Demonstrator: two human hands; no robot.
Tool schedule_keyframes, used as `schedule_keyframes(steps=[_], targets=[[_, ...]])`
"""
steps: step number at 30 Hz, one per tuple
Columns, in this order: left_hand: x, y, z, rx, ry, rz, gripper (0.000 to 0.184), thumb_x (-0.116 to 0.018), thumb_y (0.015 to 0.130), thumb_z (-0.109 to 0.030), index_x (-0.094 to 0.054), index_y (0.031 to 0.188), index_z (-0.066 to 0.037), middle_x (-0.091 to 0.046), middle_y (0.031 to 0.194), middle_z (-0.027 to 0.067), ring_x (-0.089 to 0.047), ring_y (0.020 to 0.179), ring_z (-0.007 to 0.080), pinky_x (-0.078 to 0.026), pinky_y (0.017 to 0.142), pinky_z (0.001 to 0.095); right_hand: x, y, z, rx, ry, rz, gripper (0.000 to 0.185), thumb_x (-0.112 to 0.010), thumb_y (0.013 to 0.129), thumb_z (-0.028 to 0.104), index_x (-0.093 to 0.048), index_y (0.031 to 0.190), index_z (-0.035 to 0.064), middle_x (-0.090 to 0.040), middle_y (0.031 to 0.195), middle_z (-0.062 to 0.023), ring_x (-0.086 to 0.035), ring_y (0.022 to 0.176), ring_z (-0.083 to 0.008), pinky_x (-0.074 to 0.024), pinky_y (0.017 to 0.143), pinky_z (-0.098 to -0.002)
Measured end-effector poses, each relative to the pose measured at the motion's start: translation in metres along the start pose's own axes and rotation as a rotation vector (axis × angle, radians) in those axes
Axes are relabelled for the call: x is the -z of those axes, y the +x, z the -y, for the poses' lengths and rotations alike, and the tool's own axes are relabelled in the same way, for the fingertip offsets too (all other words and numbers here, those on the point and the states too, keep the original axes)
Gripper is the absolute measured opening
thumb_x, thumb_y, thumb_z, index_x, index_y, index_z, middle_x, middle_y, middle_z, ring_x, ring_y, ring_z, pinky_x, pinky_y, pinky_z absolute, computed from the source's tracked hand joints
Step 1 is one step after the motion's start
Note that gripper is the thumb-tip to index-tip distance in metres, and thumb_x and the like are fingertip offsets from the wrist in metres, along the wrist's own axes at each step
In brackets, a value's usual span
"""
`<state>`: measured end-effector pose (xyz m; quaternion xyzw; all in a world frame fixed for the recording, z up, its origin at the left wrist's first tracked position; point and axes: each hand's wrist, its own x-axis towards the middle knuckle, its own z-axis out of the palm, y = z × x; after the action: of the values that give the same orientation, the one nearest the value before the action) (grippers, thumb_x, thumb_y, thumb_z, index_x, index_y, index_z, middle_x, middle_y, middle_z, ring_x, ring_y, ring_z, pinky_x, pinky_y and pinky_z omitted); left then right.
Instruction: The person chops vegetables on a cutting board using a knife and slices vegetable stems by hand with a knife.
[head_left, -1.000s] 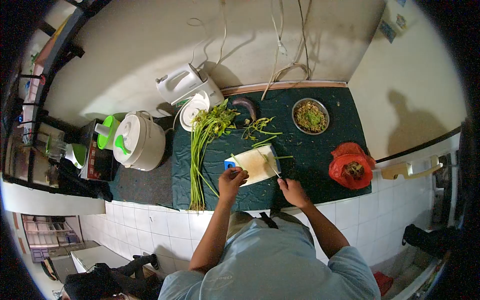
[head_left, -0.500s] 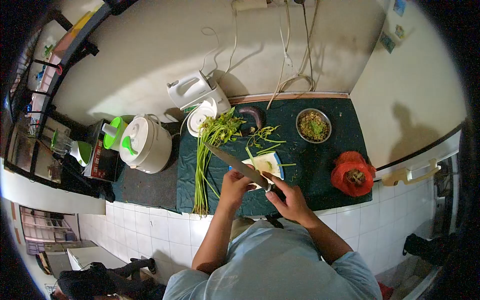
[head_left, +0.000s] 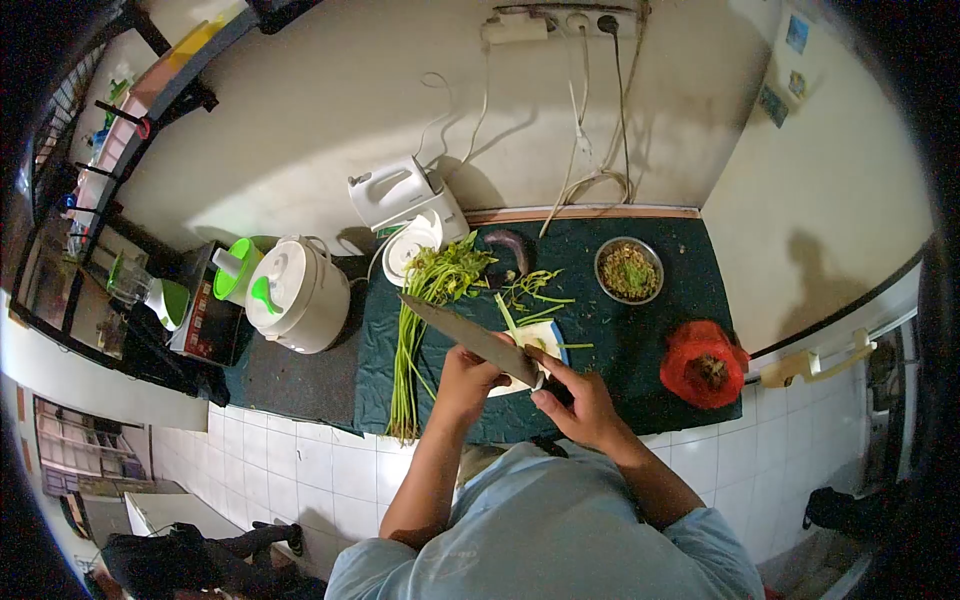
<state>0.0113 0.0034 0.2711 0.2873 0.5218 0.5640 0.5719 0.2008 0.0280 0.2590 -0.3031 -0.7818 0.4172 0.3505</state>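
My right hand is closed at the handle end of a large kitchen knife, its index finger stretched along the base of the blade. The broad blade slants up and left over a white cutting board with a blue edge. My left hand is at the near side of the blade with its fingers curled; what they pinch is hidden. A pale green stem runs down behind the blade. Cut stems and leaves are strewn past the board. To the left lies a long bunch of leafy greens.
A metal bowl of chopped greens and a red bag stand on the right. Behind are an eggplant and a white hand mixer. A white rice cooker is at left. Cords hang down the wall.
The view has tilted slightly upward, so the wall sockets now show. Both hands and the knife keep nearly the same pose over the board.
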Motion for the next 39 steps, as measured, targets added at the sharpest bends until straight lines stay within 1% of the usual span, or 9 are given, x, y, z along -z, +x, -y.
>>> schedule_keyframes(steps=[2,4,8,13,22,27,35,37,39], targets=[[-0.002,0.0,-0.004,-0.002,-0.007,0.01,0.02,-0.063,0.079,-0.004,-0.059,0.099,-0.002,-0.064,0.081,0.0071,-0.059,0.062,0.0136,-0.045,0.051,0.0243,0.003,0.002,0.004,0.006,-0.003,-0.007,0.052,-0.063,0.087,0.023,-0.048,0.131,0.0009,-0.066,0.098,-0.0209,-0.068,0.084,-0.0281,-0.0511,0.072,-0.0334],[-0.001,0.002,-0.006,-0.004,-0.014,0.021,0.02,-0.063,0.08,-0.004,-0.059,0.099,-0.002,-0.064,0.08,0.0072,-0.058,0.061,0.0135,-0.044,0.05,0.024,0.007,0.003,0.007,-0.097,0.058,0.067,0.058,-0.062,0.087,0.034,-0.044,0.137,0.0105,-0.065,0.102,-0.0229,-0.064,0.094,-0.0395,-0.0518,0.079,-0.0403],[-0.003,0.004,-0.008,-0.025,-0.007,0.06,0.022,-0.066,0.08,-0.007,-0.059,0.1,-0.001,-0.064,0.08,0.0072,-0.058,0.061,0.0135,-0.044,0.051,0.0245,0.008,0.008,0.008,-0.073,0.014,0.038,0.057,-0.062,0.087,0.035,-0.045,0.137,0.0111,-0.066,0.096,-0.0211,-0.066,0.086,-0.0385,-0.0523,0.073,-0.0403],[0.002,0.013,-0.007,-0.029,-0.046,0.091,0.025,-0.069,0.079,-0.008,-0.059,0.101,-0.001,-0.064,0.081,0.007,-0.059,0.062,0.0135,-0.045,0.053,0.025,0.009,0.019,0.002,-0.094,-0.014,0.032,0.055,-0.062,0.087,0.036,-0.048,0.134,0.0115,-0.066,0.087,-0.0179,-0.066,0.069,-0.0352,-0.0515,0.063,-0.0391],[-0.01,0.025,-0.033,0.067,-0.036,0.021,0.023,-0.065,0.08,-0.004,-0.062,0.103,-0.001,-0.067,0.091,0.0073,-0.065,0.078,0.0148,-0.051,0.064,0.0247,0.018,0.034,0.0,-0.021,0.083,0.004,0.057,-0.064,0.086,0.032,-0.045,0.135,0.0104,-0.066,0.08,-0.0152,-0.065,0.063,-0.029,-0.0499,0.06,-0.0376],[-0.006,0.041,-0.028,-0.017,-0.006,0.136,0.026,-0.067,0.081,-0.01,-0.062,0.103,0.002,-0.067,0.092,0.01,-0.066,0.081,0.0196,-0.053,0.071,0.0303,0.023,0.037,-0.001,-0.054,0.07,-0.012,0.058,-0.064,0.086,0.03,-0.044,0.136,0.0099,-0.062,0.069,-0.011,-0.061,0.056,-0.0238,-0.0476,0.055,-0.0349],[-0.021,0.039,-0.043,-0.079,0.014,0.156,0.019,-0.068,0.078,-0.004,-0.064,0.095,0.001,-0.068,0.085,0.0081,-0.064,0.075,0.0158,-0.05,0.066,0.0271,0.03,0.043,0.003,-0.051,0.073,-0.044,0.058,-0.064,0.086,0.03,-0.044,0.136,0.0099,-0.061,0.067,-0.0096,-0.059,0.051,-0.0244,-0.0456,0.052,-0.0346],[-0.022,0.038,-0.043,-0.067,-0.027,0.153,0.017,-0.067,0.076,0.0,-0.066,0.093,0.001,-0.068,0.083,0.006,-0.062,0.071,0.0126,-0.049,0.064,0.0251,0.029,0.045,0.001,0.005,0.058,-0.086,0.052,-0.061,0.088,0.024,-0.045,0.132,0.0014,-0.053,0.064,-0.0063,-0.051,0.054,-0.0116,-0.0396,0.052,-0.0272],[-0.018,0.041,-0.042,-0.078,0.033,0.236,0.016,-0.065,0.076,0.0,-0.066,0.092,0.001,-0.067,0.083,0.0057,-0.062,0.072,0.012,-0.049,0.065,0.0245,0.031,0.047,0.002,0.001,0.054,-0.073,0.052,-0.061,0.088,0.024,-0.045,0.132,0.0018,-0.054,0.065,-0.0064,-0.051,0.054,-0.0115,-0.0399,0.052,-0.0269]])
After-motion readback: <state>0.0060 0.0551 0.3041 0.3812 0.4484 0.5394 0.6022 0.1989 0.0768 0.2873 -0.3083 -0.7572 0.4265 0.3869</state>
